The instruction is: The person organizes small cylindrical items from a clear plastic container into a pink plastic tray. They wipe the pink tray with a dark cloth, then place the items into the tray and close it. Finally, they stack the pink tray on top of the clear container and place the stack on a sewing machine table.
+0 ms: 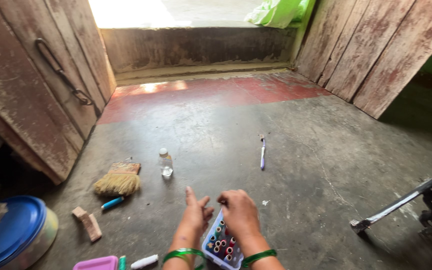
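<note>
Holding many coloured thread spools, a small clear box [215, 246] sits uncovered.

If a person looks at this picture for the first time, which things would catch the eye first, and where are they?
Probably the two hands low in the middle: the right hand rests on a small clear box of coloured thread spools, and the left hand is spread open beside it, both wrists wearing green bangles. Next, the items scattered on the grey floor: a straw brush and a small clear bottle to the left, and a toothbrush further ahead.
</note>
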